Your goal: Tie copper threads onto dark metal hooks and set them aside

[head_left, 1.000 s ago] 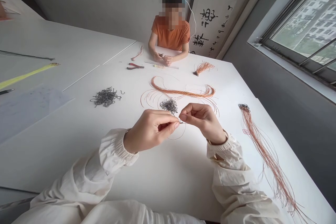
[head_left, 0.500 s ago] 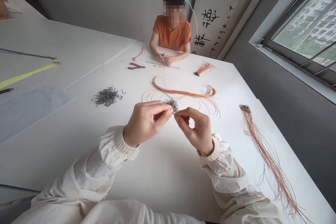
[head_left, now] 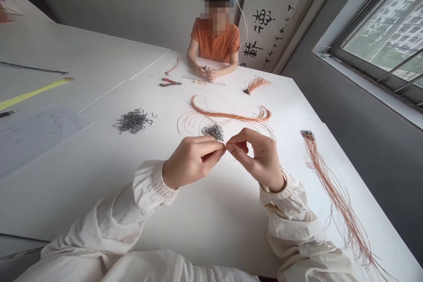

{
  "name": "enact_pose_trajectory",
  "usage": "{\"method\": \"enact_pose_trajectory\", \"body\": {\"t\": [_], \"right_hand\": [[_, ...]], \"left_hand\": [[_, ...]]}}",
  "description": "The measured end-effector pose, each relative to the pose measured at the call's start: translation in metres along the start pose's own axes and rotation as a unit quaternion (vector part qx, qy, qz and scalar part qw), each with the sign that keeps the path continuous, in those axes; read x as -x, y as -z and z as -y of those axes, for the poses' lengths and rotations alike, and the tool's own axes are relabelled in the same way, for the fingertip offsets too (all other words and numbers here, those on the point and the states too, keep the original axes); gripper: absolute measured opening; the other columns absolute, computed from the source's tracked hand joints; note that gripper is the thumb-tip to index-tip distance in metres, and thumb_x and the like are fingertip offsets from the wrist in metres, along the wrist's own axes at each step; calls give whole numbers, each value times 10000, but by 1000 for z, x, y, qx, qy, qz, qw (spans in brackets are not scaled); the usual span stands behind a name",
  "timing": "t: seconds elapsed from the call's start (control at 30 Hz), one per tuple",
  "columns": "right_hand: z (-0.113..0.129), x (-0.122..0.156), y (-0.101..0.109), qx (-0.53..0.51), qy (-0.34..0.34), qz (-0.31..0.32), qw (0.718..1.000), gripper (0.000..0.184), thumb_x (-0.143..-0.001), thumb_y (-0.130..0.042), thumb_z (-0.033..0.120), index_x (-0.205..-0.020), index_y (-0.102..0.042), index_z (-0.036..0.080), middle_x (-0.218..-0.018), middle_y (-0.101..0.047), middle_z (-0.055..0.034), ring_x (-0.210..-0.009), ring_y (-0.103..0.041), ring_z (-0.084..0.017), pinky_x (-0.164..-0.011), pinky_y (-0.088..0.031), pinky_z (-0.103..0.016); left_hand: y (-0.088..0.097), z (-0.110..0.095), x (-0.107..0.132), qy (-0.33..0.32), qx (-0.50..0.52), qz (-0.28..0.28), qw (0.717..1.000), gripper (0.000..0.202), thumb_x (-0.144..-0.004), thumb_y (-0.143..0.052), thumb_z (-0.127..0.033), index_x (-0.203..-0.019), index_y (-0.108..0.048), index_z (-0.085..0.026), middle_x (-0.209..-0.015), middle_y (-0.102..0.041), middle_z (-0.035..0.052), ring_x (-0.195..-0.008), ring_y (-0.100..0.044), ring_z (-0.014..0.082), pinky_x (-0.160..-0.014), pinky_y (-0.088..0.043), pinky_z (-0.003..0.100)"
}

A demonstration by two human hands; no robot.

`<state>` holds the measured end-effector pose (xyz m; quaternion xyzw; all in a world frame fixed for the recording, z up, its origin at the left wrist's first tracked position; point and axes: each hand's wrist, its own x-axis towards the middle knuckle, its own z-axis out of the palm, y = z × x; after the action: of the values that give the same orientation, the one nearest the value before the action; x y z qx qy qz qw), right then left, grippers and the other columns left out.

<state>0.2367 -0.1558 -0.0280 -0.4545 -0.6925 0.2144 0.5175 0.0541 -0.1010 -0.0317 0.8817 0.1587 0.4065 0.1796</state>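
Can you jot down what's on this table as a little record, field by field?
Left hand: fingertips pinched against the right's, above the table
Right hand: likewise pinched; what they grip is too small to tell
Nearest: small hook pile, copper wire bundle
Farther: larger hook pile, pliers
Across: person in orange shirt

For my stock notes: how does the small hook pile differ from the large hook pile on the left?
The small hook pile is compact; the large hook pile is wider, with stray hooks beside it. The small hook pile sits among copper wires; the large hook pile lies on bare table. Both are dark metal hooks.
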Motion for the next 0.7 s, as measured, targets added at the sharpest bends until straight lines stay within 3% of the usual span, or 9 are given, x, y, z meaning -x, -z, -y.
{"method": "enact_pose_trajectory", "body": {"t": [0.13, 0.27, 0.53, 0.7], "right_hand": [[-13, -8, 5, -164, -118, 77, 976, 133, -835, -672, 264, -797, -657, 137, -721, -645, -34, -618, -525, -98, -562, -426, -240], [-24, -11, 4, -259, -157, 103, 947, 164, -807, -704, 291, -798, -654, 135, -693, -610, -14, -583, -491, -73, -533, -407, -215], [-22, -4, -9, -331, -193, 85, 920, 218, -822, -689, 335, -903, -599, 154, -527, -476, 54, -464, -412, -64, -458, -321, -212], [-13, 3, -23, -333, -170, 6, 927, 175, -855, -662, 293, -954, -579, 174, -489, -417, 82, -443, -388, -55, -456, -314, -200]], "left_hand": [[-1, -2, 2, 10, 28, 3, 1000, 189, -910, -548, -137, -755, -654, -154, -590, -577, 5, -541, -477, 103, -527, -409, 239], [-1, -2, 3, 18, 41, -16, 999, 150, -902, -569, -142, -807, -685, -157, -600, -606, 8, -541, -500, 105, -537, -425, 241], [3, -3, -1, 50, 31, -75, 995, 141, -891, -585, -158, -799, -692, -166, -629, -619, 9, -544, -494, 99, -534, -431, 229], [1, 0, -1, 58, 0, -102, 993, 119, -869, -609, -150, -782, -689, -161, -637, -630, 14, -548, -508, 102, -541, -432, 235]]}}
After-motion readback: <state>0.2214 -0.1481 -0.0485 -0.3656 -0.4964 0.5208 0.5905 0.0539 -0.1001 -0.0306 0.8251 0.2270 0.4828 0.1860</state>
